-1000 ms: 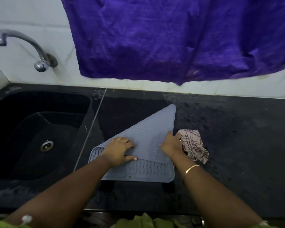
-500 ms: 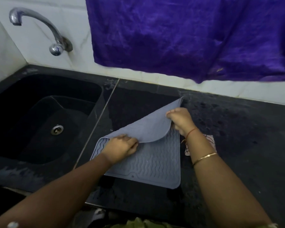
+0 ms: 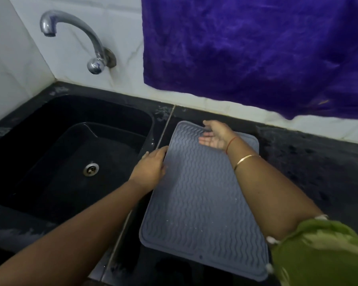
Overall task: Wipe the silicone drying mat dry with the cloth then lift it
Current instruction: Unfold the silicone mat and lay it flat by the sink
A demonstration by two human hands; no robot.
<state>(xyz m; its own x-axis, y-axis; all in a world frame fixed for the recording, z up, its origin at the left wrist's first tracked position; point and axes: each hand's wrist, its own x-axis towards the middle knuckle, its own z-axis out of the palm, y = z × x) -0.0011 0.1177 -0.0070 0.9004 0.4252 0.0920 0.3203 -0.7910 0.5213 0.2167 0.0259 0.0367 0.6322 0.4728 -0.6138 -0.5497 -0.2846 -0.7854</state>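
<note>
The grey silicone drying mat (image 3: 196, 195) lies spread flat on the black counter, wavy ridged side up, with a few small droplets near its front. My left hand (image 3: 150, 169) rests against the mat's left edge, fingers fairly straight. Over the mat's far end, my right hand (image 3: 215, 135) is open and palm-up, holding nothing. The cloth is not in sight; my right arm covers the counter to the right of the mat.
A black sink (image 3: 70, 153) with a steel drain (image 3: 90, 169) lies directly left of the mat. A chrome tap (image 3: 91, 42) juts from the white tiled wall. A purple cloth (image 3: 256, 52) hangs behind the counter (image 3: 318, 172).
The folded-over corner of the mat has been laid out, so the mat now lies fully flat. My right hand has let go of that corner, and my left hand moved to the left edge.
</note>
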